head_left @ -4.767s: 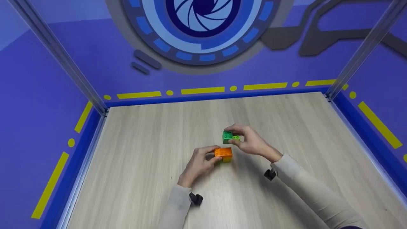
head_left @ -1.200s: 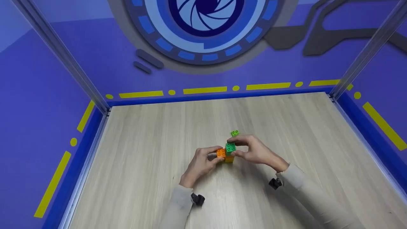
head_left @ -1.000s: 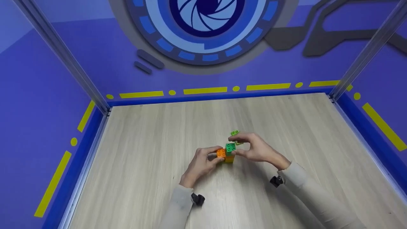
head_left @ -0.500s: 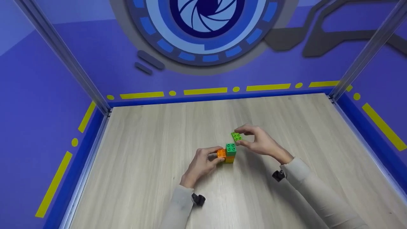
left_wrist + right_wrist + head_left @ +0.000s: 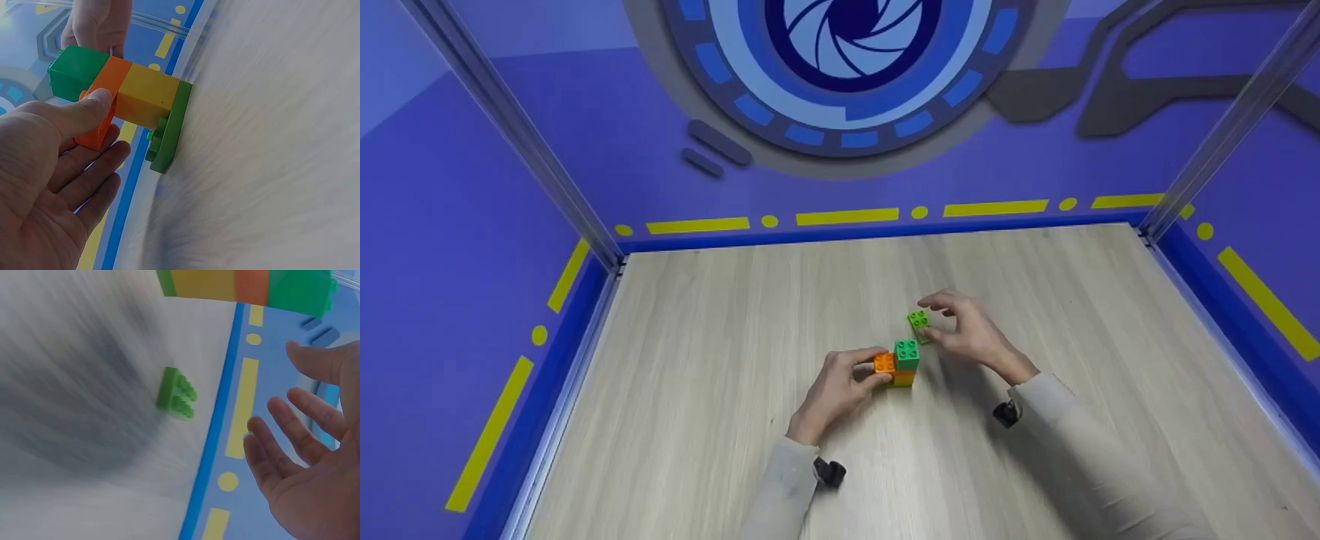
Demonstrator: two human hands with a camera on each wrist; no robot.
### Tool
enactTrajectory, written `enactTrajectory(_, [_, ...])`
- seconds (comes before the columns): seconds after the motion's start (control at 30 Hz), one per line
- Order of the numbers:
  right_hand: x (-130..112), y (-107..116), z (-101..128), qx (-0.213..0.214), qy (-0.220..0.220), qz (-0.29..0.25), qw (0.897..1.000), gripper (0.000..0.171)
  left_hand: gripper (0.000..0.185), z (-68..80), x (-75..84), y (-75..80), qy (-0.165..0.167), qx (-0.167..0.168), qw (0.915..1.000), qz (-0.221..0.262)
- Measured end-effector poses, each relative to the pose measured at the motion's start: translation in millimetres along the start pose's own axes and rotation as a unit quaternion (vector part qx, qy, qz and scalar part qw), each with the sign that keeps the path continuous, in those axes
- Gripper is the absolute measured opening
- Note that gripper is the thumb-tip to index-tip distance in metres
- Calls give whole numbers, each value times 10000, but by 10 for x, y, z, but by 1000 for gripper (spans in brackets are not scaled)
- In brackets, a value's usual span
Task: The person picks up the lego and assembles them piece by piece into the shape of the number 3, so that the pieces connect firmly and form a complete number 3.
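A small stack of toy building bricks stands upright on the table: a flat green brick at the bottom, then a yellow brick, an orange brick and a dark green brick on top. My left hand pinches the overhanging left end of the orange brick between thumb and fingers. My right hand hovers behind and right of the stack, thumb and fingers apart, holding nothing. Below its fingertips a thin lime green brick lies on the table, studs up, partly covered by the thumb in the head view.
The wooden table is enclosed by printed blue walls at the back and both sides. Metal corner posts stand at the back corners. Each wrist carries a small black camera.
The right hand has set the dark green brick onto the orange one and let go, then moved back to the lime green brick. Its fingers are now wider apart. The left hand keeps its hold.
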State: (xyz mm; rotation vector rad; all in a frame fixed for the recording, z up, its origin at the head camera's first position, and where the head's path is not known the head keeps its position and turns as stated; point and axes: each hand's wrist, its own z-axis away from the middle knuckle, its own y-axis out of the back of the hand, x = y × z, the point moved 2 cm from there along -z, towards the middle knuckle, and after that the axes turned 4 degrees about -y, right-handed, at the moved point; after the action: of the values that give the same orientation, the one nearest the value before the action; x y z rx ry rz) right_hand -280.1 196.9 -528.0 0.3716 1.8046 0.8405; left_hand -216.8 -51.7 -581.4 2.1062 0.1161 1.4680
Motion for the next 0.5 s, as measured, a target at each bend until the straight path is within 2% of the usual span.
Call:
enactTrajectory(0.27, [154,-186,-15,314,-357,-94,9988,44,38,0,-4,-3,95,-8,9999,138])
enactTrajectory(0.5, [276,-312,-28,356,-949,-155,9947,52,37,-7,-9,-5,125,42,9999,103])
